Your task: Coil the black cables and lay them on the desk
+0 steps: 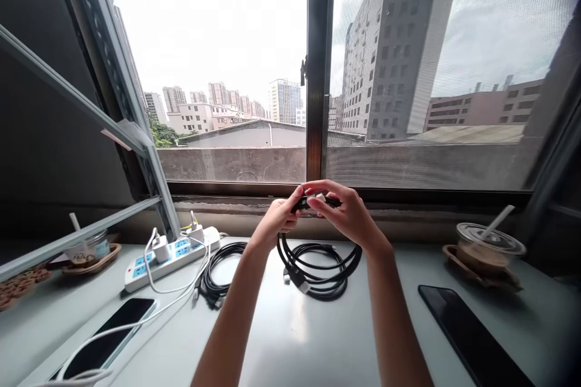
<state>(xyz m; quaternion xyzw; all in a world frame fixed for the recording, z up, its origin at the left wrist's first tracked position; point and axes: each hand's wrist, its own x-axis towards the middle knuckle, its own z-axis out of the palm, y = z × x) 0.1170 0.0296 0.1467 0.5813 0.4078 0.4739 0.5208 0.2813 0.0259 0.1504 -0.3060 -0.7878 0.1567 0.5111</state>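
Observation:
My left hand (282, 216) is closed on a bundle of black cable (280, 247), thumb and fingers pinching its upper part. On the right side of the same bundle, my right hand (349, 213) curves its thumb and fingers around the cable and a pale-tipped end (320, 197). Loops of the cable hang below both hands. Behind and under them, a black cable coil (313, 247) shows on the table; where the hanging loops end and this coil begins is hard to tell. A black plug (297, 279) with a pale tip shows low on the loops.
Another black cable coil (207, 281) lies left of my forearm. A white power strip (172, 259) with plugged-in chargers and white cords stands behind a phone (113, 335). At right are a dark phone (476, 332) and a lidded drink cup (483, 248). A metal frame (158, 181) rises left.

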